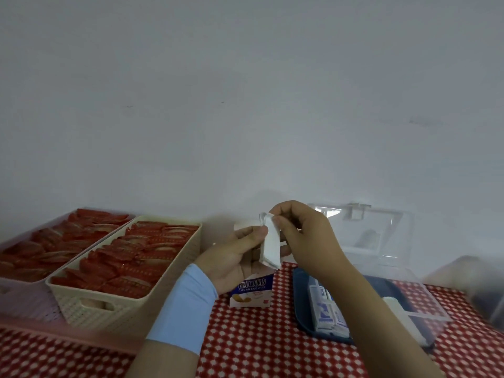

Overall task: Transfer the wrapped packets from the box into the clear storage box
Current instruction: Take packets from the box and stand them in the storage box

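Red-white checked tablecloth (245, 336), bare grey wall (245, 91); both hands (272, 241) pinch white packet (271, 246).

Cream basket (90, 304) of red packets (128, 257)

Clear glossy plastic storage box (381, 241), matt paper packet (271, 244), woven-look plastic basket (90, 304).
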The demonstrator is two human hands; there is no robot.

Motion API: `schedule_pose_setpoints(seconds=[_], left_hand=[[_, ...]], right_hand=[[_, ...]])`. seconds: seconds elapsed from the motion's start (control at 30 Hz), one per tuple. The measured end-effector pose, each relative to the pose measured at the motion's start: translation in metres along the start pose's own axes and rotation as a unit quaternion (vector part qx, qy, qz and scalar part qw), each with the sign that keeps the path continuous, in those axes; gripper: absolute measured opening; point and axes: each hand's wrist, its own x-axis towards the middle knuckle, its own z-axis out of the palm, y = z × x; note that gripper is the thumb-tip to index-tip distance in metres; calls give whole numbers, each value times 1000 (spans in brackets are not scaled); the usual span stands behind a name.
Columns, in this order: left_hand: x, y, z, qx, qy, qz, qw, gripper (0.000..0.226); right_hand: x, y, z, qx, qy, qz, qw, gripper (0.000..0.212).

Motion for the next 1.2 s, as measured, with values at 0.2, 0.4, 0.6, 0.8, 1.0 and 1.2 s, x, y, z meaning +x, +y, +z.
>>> schedule_pose_setpoints(seconds=[0.2, 0.4, 0.6, 0.8, 1.0, 1.2], left_hand=[[8, -15, 8, -2, 6, -15, 1000, 34], [14, -20, 11, 14, 4, -8, 1000, 42], [12, -24, 17, 20, -18, -26, 999, 46], [17, -26, 15, 17, -26, -22, 999, 42], [11, -32, 19, 23, -36, -1, 999, 30], [0, -30, 27, 18, -23, -12, 1000, 29]], right_hand=[[-13, 11, -9, -116, 38, -22, 992, 19], [-28, 12, -31, -122, -114, -36, 985, 42], [-29, 14, -30, -108, -119, -56, 985, 46], [-28, 13, -29, -102, -119, -53, 986, 50], [-31, 18, -24, -102, -143, -48, 983, 52], [-34, 15, -42, 125, -122, 92, 980, 22]])
